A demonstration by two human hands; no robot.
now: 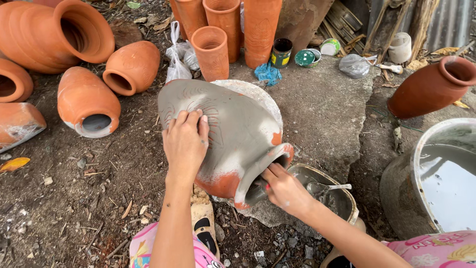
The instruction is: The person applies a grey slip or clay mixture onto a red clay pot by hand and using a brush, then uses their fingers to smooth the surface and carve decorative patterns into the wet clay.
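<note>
1. Clay vase [238, 134], coated mostly in grey slip with bare orange patches near its neck, lies tilted on its side on a round grey slab [258, 94]; its mouth points down and to the right, over the bowl.
2. Left hand [186, 141] rests flat on the upper side of the vase, fingers spread slightly and pressed to the wet surface; it grips nothing, only steadies.
3. Right hand [285, 191] is at the rim of the vase's mouth, fingers curled with the tips inside the opening and touching the rim; whether anything lies under the fingers cannot be told.
4. Bowl [342, 191] of grey slip stands just beside the right hand; a metal spoon [327, 187] rests in it, handle pointing right.
5. Large tub [441, 173] of pale grey liquid stands at the right edge.
6. Orange fired pots [89, 101] lie on the dirt at left; taller ones [212, 52] stand upright behind the slab.
7. Small tins [281, 52] and a blue rag [267, 73] sit behind the slab.
</note>
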